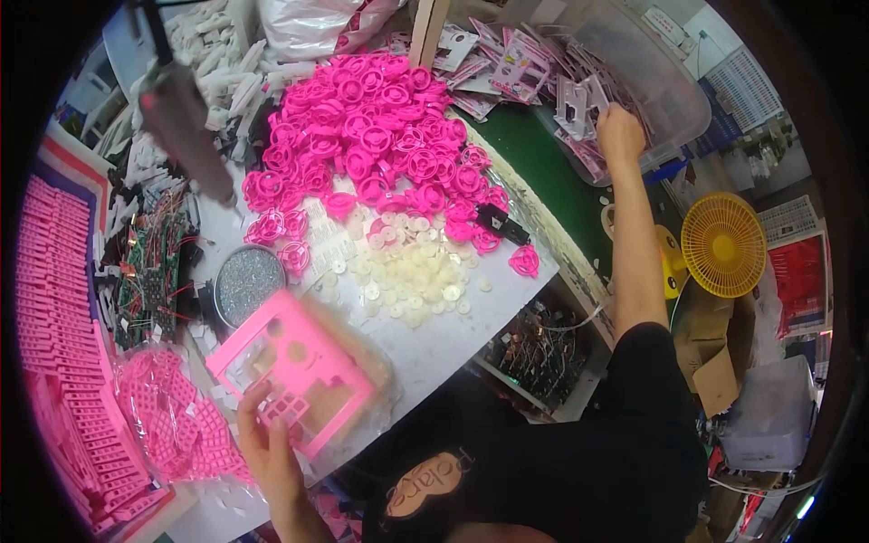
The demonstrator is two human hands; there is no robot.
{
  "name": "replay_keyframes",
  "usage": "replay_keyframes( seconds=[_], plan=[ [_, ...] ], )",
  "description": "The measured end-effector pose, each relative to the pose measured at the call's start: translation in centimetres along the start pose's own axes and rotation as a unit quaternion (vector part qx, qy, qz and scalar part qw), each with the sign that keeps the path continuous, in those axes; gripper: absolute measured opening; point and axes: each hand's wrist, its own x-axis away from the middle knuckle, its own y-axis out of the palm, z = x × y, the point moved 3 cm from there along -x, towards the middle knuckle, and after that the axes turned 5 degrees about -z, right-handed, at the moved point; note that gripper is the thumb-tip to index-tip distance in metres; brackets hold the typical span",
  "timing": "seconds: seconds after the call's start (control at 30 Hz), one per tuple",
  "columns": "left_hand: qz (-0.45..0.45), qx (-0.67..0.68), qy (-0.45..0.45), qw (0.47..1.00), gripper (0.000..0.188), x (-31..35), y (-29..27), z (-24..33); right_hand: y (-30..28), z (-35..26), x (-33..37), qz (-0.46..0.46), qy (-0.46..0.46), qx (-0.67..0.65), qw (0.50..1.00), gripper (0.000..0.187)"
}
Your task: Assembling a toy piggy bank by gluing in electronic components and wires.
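Note:
My left hand (269,452) is at the near edge of a pink plastic casing (330,385), its fingers bent over that edge beside a small pink grid of square keys (286,407). I cannot tell whether the grid is part of the casing. The casing rests tilted on a clear plastic wrapping on the white tabletop. Far to the right, my right hand (621,136) pinches a pale printed panel with cut-outs (579,107) at a translucent bin (665,118). More printed panels (516,68) are heaped around it.
Pink ring-shaped parts (362,136) form a large pile, with pale round discs (412,281) before it. A round tin of small metal pieces (249,287), wired circuit boards (154,262) and bagged pink grids (172,407) lie left. A hanging tool (181,118) dangles above. A yellow fan (722,244) stands right.

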Motion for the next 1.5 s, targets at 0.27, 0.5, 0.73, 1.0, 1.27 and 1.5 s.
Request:
replay_keyframes(
  seconds=[0.27, 0.5, 0.73, 1.0, 1.27, 1.5],
  plan=[
    [-0.027, -0.004, -0.019, 0.999, 0.033, 1.5, 0.5, -0.1, -2.9, -0.6, -4.1, 0.016, -0.125, -0.077, 0.989, 0.023],
    [-0.032, -0.01, -0.013, 0.999, 0.031, 1.6, 0.0, -0.2, -2.2, 1.0, -3.6, 0.092, -0.106, -0.084, 0.986, 0.023],
    [-0.019, 0.027, 0.002, 0.999, 0.03, 1.6, 0.5, 0.5, -4.1, -0.2, -3.9, 0.104, -0.145, -0.358, 0.916, 0.023],
    [-0.179, 0.243, -0.106, 0.947, 0.06, -3.0, 3.2, -2.2, -14.5, -18.8, 17.0, -0.351, -0.432, -0.783, 0.277, 0.03],
    [-0.134, 0.252, -0.092, 0.954, 0.051, -1.5, 1.3, -1.6, -17.2, -29.4, 25.3, -0.23, -0.434, -0.593, 0.638, 0.061],
    [0.074, 0.126, -0.026, 0.989, 0.049, -0.5, -0.5, -0.5, -14.0, -30.5, 34.6, -0.68, 0.08, -0.707, 0.177, 0.058]
  ],
)
